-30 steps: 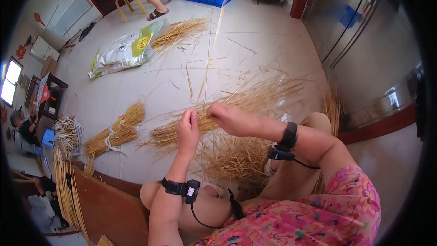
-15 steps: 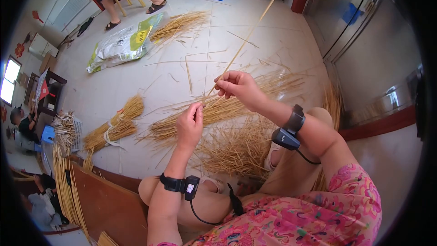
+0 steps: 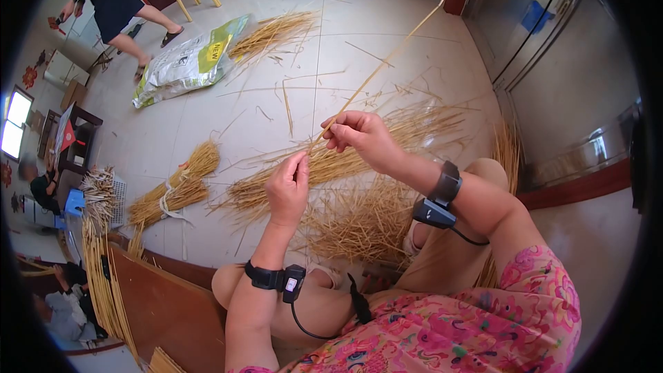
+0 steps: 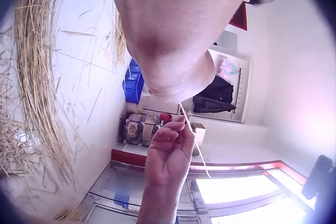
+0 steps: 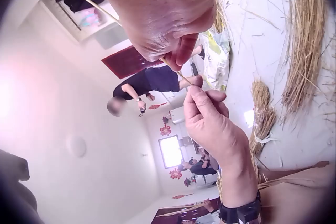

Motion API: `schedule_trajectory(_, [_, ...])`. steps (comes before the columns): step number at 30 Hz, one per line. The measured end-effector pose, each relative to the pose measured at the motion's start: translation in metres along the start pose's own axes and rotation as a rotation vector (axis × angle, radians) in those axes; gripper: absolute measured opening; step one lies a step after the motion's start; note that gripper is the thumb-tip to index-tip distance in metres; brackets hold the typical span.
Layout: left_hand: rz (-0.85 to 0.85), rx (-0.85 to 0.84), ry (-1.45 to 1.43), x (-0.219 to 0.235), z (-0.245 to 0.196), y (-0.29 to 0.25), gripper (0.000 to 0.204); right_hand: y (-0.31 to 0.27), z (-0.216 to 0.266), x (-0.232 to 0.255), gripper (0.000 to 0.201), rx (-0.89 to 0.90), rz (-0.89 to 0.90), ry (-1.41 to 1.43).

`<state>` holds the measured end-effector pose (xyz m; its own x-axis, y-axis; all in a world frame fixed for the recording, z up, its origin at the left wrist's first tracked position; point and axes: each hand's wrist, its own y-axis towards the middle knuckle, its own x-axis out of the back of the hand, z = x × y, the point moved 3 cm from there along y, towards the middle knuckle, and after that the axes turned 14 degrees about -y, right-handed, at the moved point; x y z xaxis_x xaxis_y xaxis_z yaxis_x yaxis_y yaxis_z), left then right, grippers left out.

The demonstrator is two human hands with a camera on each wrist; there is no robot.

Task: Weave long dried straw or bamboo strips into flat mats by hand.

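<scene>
Pale floor tiles (image 3: 238,123) lie under a long pile of straw (image 3: 349,166). Above the pile, the person's left hand (image 3: 286,186) pinches the low end of one straw stalk (image 3: 412,36) between thumb and finger. Just beside it, also over the pile, the right hand (image 3: 369,141) pinches the same stalk a bit higher up. The stalk leans up and away, past the far side of the pile.

To the person's left of the pile is a straw bundle (image 3: 183,190) with a white tie (image 3: 164,203) around it, so that one looks done. No tie can be seen on the long pile, so that straw looks like it is left to do. On the person's side of the pile is a messy heap of straw bits (image 3: 369,229). Beyond the pile, a shiny bag (image 3: 181,65) lies flat, with more loose straw (image 3: 273,36) by its end.
</scene>
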<state>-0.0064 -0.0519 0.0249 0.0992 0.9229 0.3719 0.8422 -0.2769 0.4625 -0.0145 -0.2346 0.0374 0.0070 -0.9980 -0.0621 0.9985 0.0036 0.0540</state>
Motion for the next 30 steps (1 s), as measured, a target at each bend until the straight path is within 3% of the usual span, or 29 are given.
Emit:
schedule_trajectory(3, [0.003,-0.093,0.043,-0.001,0.001,0.001,0.014,0.0,-0.002,0.001,0.015,-0.008,0.003,0.018])
schedule_trajectory(9, [0.034,-0.117,0.093,-0.003,-0.001,0.0,0.012,-0.001,-0.003,0.001,0.015,-0.02,-0.031,0.009])
schedule_trajectory(12, [0.064,-0.021,0.086,-0.002,-0.002,0.0,0.012,-0.002,-0.001,0.0,0.012,-0.02,-0.032,0.011])
schedule_trajectory(21, [0.141,-0.006,0.018,-0.003,-0.004,0.0,0.01,-0.003,-0.006,0.0,0.012,-0.017,-0.041,0.092])
schedule_trajectory(30, [0.062,-0.067,0.002,-0.006,0.002,-0.004,0.009,-0.007,-0.015,-0.015,0.013,-0.368,0.074,0.488])
